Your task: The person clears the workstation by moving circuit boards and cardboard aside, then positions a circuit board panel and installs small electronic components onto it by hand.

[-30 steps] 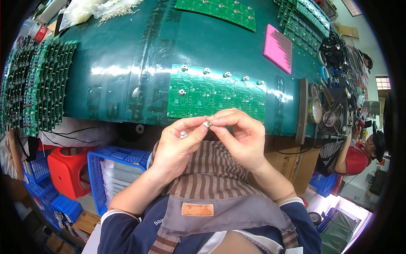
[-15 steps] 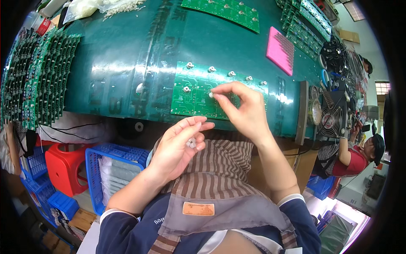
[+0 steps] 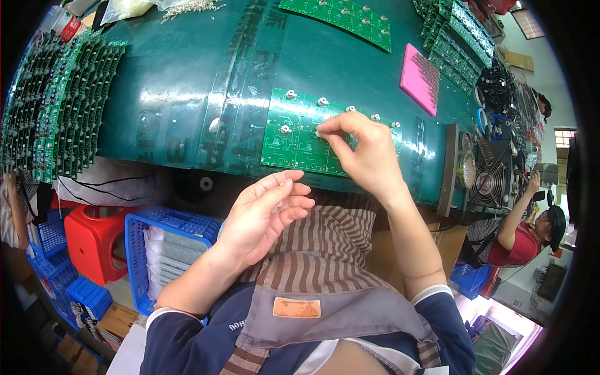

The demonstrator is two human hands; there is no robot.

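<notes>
The right hand is extended over the near edge of the desk, its thumb and forefinger pinched shut on a small white component that is held against the green circuit board panel lying flat on the teal surface. The pinch is fine and at the fingertips, judged to be so because the part is small and must be seated at a particular spot on the panel. Several like components already stand along the panel's far edge and one sits in its second row, just left of the held piece. The left hand hangs back over the striped apron, short of the desk, palm up and fingers loosely curled; small pale pieces appear to lie against the fingers, though they are too small to tell for certain, so it appears to serve as a ready supply. A second panel lies farther back, a pink pad to the right of it, and racks of upright boards stand at the left end. A small fan unit sits at the right end. Blue crates and a red stool are below the desk. Another person in red works at far right.
</notes>
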